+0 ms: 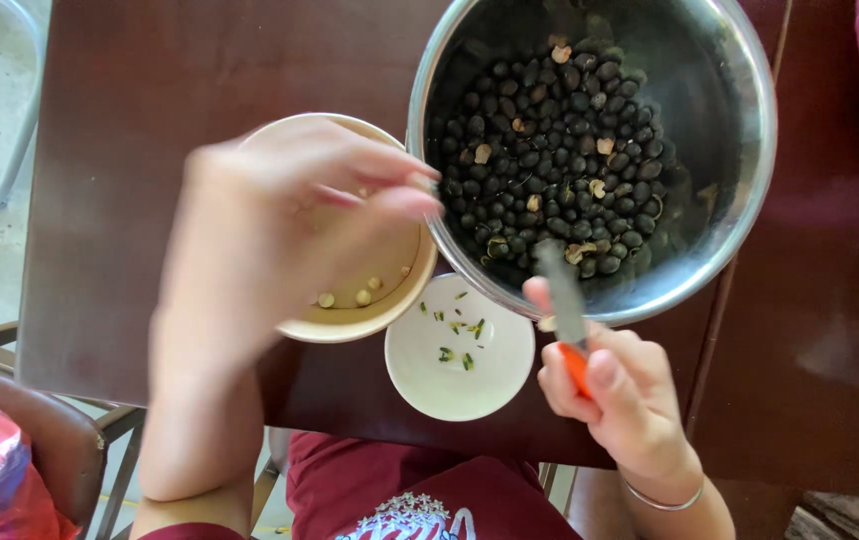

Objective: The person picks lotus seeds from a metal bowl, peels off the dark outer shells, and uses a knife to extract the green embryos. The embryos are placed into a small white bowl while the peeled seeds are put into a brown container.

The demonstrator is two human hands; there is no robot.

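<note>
Small round black seeds (550, 150), which I judge hard, light and slippery, best pinched singly, fill the steel bowl (740, 180); my left hand (280, 240) pinches narrowly over the tan paper cup (350, 325), my right hand (620, 390) grips an orange-handled knife (565, 300).

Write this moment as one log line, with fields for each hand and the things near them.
left hand: over tan bowl, fingertips pinched | right hand: holds orange-handled knife | near: steel bowl of dark seeds, white dish
</note>
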